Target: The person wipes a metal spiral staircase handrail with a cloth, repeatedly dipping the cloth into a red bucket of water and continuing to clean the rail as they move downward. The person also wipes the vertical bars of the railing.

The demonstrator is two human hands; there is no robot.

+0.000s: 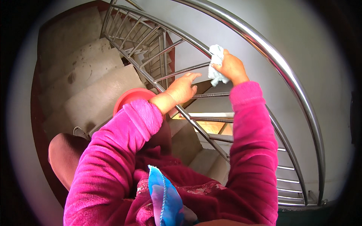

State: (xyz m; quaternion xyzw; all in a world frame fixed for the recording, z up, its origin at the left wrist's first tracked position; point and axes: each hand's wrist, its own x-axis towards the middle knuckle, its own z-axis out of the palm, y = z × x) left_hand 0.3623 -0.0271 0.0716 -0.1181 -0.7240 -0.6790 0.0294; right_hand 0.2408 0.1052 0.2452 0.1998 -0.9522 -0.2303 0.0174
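Note:
My right hand (pixel 233 67) grips a crumpled pale cloth (pixel 216 66) against the second metal rail (pixel 195 42) of a stair railing. Lower and to the left, my left hand (pixel 182 88) holds nothing, its fingers stretched toward the cloth and slightly apart. It hovers by the slanting lower rail (pixel 185 113) and the metal balusters (pixel 210 95); whether the wrist touches the rail I cannot tell. A red plastic basin (pixel 127 97) stands on the stairs, mostly hidden behind my left forearm.
Concrete steps (pixel 96 82) with dark stains run along the left. A thick polished handrail (pixel 271 55) curves past on the right, in front of a pale wall (pixel 316 70). Another flight (pixel 147 36) shows below through the bars. My shoe (pixel 80 132) is beside my bent knee.

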